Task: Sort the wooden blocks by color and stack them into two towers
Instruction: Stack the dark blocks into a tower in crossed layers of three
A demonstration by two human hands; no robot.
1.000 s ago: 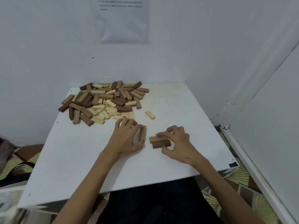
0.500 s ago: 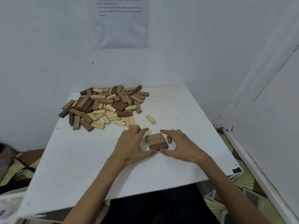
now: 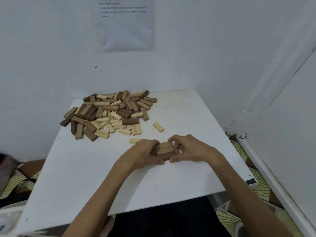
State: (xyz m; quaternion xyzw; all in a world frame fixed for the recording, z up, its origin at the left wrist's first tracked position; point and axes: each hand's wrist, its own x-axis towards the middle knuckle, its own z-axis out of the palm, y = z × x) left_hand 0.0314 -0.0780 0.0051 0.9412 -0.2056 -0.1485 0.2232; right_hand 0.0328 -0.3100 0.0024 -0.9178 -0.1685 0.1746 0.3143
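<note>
Left hand point(image 3: 145, 153) and right hand point(image 3: 189, 149) both grip the brown block set point(image 3: 165, 150) on the table point(image 3: 85, 168), pile point(image 3: 109, 113) behind.

A pile of blocks point(image 3: 109, 113) lies on the table point(image 3: 85, 177) left of centre, below a sheet of paper point(image 3: 125, 31) at the top of the frame. A stray block point(image 3: 158, 126) lies just right of the pile and a second block point(image 3: 134, 140) below it. At centre, a row of blocks point(image 3: 165, 149) sits between the left hand point(image 3: 145, 153) and the right hand point(image 3: 191, 150), which grip its ends.
</note>
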